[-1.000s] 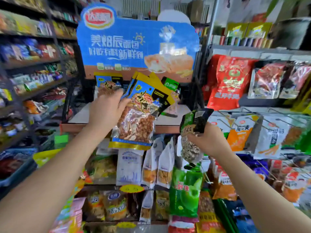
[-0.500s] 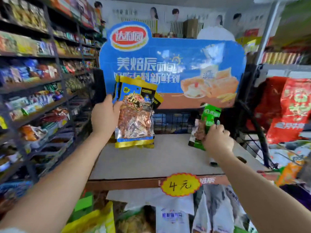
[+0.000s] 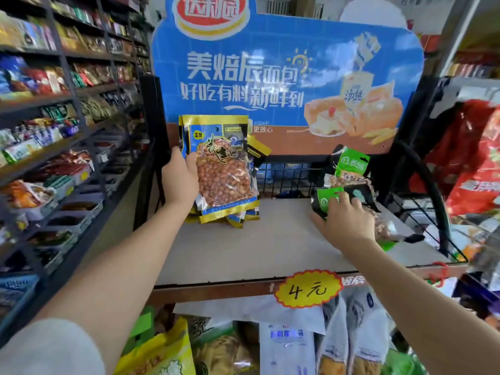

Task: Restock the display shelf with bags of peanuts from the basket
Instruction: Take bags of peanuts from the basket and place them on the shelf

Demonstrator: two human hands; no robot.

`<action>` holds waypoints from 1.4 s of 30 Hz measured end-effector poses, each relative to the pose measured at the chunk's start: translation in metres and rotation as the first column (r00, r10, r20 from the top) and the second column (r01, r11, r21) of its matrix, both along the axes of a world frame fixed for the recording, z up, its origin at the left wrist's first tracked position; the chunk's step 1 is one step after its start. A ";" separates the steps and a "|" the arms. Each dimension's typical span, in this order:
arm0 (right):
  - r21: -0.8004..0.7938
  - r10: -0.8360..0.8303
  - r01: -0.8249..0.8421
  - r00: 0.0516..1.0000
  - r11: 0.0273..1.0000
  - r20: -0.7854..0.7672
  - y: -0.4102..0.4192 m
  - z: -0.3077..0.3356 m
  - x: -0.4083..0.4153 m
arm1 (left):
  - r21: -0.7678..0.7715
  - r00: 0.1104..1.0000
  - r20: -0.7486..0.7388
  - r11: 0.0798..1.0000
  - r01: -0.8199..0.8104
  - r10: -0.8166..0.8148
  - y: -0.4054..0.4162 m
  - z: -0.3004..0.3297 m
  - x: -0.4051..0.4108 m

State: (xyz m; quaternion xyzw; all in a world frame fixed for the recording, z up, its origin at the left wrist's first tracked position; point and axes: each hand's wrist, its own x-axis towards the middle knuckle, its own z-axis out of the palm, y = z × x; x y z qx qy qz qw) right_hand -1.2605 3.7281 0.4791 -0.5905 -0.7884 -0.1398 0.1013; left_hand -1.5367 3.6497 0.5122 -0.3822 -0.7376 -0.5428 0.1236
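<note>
My left hand (image 3: pixel 180 180) grips a stack of blue-and-gold peanut bags (image 3: pixel 224 171), held upright with their bottom edges on the top display shelf (image 3: pixel 270 247) at its back left. My right hand (image 3: pixel 345 221) holds a green-and-black bag (image 3: pixel 328 200) low over the shelf's right side. Another green bag (image 3: pixel 350 166) stands just behind it against the wire back rail. The basket is not in view.
A tall blue bread sign (image 3: pixel 286 77) rises behind the shelf. A yellow price tag (image 3: pixel 307 289) hangs on its front edge. Stocked aisle shelves (image 3: pixel 54 131) run along the left, red bags (image 3: pixel 476 169) hang on the right, and more snack bags (image 3: pixel 286 345) fill the tier below.
Both hands rose from in front of the lower tiers to the top shelf. The peanut bags now stand on the shelf at the left, and the right hand lowered its green bag onto the right side.
</note>
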 end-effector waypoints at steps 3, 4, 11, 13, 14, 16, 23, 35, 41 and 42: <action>0.043 0.186 -0.182 0.975 0.982 -0.120 -0.004 0.018 -0.017 | -0.067 0.998 0.062 0.998 -0.015 0.019 0.000 -0.008 -0.011; 0.059 0.276 -0.269 0.940 0.961 -0.200 -0.004 0.028 -0.027 | -0.087 0.998 0.057 0.996 -0.025 0.030 -0.003 -0.010 -0.016; 0.123 0.735 -0.725 0.665 0.678 -0.134 0.012 0.119 -0.137 | -0.029 0.991 -0.078 0.994 0.102 -0.104 -0.026 -0.012 -0.013; -0.028 0.742 -0.751 0.656 0.659 -0.136 0.016 0.133 -0.160 | -0.031 0.988 -0.071 0.991 0.133 -0.135 -0.031 -0.011 -0.008; -0.104 0.739 -0.754 0.657 0.648 -0.150 0.016 0.136 -0.168 | -0.034 0.987 -0.058 0.988 0.150 -0.152 -0.033 -0.012 -0.007; -0.214 0.743 -0.752 0.655 0.624 -0.136 0.017 0.138 -0.180 | -0.051 0.982 -0.016 0.981 0.186 -0.187 -0.036 -0.015 -0.005; -0.193 0.802 -0.795 0.595 0.575 -0.059 0.019 0.151 -0.188 | -0.571 0.970 0.126 0.784 0.243 -0.209 -0.057 -0.044 -0.001; -0.033 0.741 -0.749 0.660 0.662 -0.119 0.036 0.127 -0.181 | -0.571 0.979 0.111 0.795 0.204 -0.171 -0.043 -0.054 0.007; 0.010 0.587 -0.590 0.802 0.808 -0.113 0.049 0.128 -0.185 | -0.660 0.989 -0.054 0.748 0.070 -0.141 -0.051 -0.060 0.007; 0.002 0.565 -0.570 0.813 0.822 -0.144 0.055 0.126 -0.179 | -0.666 0.989 -0.061 0.743 0.061 -0.136 -0.051 -0.062 0.008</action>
